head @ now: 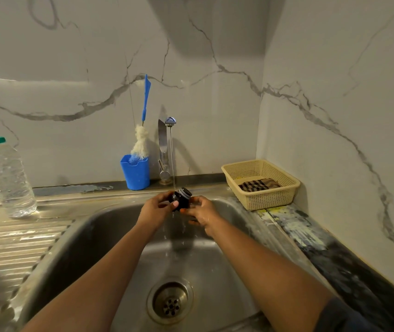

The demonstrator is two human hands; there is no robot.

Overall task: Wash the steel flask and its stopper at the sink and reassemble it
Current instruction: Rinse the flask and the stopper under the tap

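Stopper [182,198]: black, ribbed grey band at its upper end. Held directly under the tap [164,149], tilted, banded end up and to the right. The thin stream [172,161] lands on its upper left edge. The tilt probably lets water run across the threads and off into the sink [90,238].

Left hand [156,208]: just below and left of the tap, fingers and thumb curled round the stopper's dark body. Right hand [200,212]: just below and right of the tap, fingertips pinching the stopper's lower right side. Both are closed on it, likely so one steadies while the other rubs or turns.

Step, as I judge it: rinsing the stopper, mid-task. Steel flask not in view, so reassembly is not yet possible from here.

Around the tap: blue cup [135,172] touching-close on its left, holding a bottle brush [143,140] bristles down, handy for the flask's inside. Far left of the tap, a clear plastic bottle [10,178] upright on the worktop. Right of the tap, a cream basket [260,164] with a checked cloth [258,185] inside. Drain [170,300] well below the tap.

Risk: wet, smooth stopper could slip.
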